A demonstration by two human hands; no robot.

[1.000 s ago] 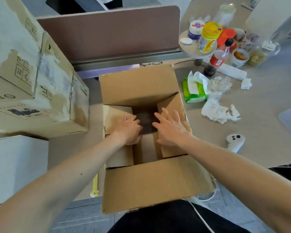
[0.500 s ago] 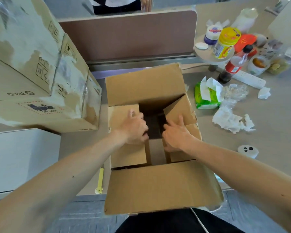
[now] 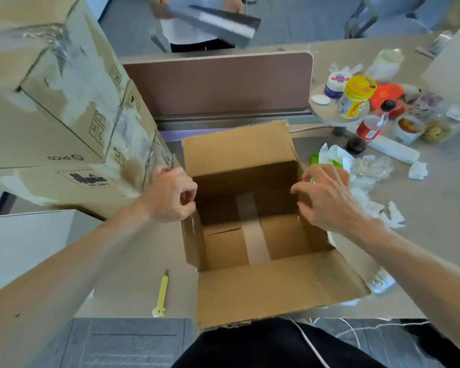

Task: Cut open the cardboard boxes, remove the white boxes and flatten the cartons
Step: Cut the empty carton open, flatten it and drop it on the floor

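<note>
1. The open carton (image 3: pixel 276 288) was seen in the middle of the surface (image 3: pixel 436 221), empty, its floor held by a tape strip (image 3: pixel 252 235). The left hand (image 3: pixel 170 195) was curled in a pinch on its left rim, and the right hand (image 3: pixel 327 200) was hooked over the right rim.
2. If the walls were forced flat with that tape uncut, torn board — or a carton springing back — could be expected.
3. The yellow cutter (image 3: pixel 162 293), lying near the carton's near-left corner, could be knocked off the surface.
4. The stacked cartons (image 3: pixel 51 115) at left could be nudged and toppled.
</note>
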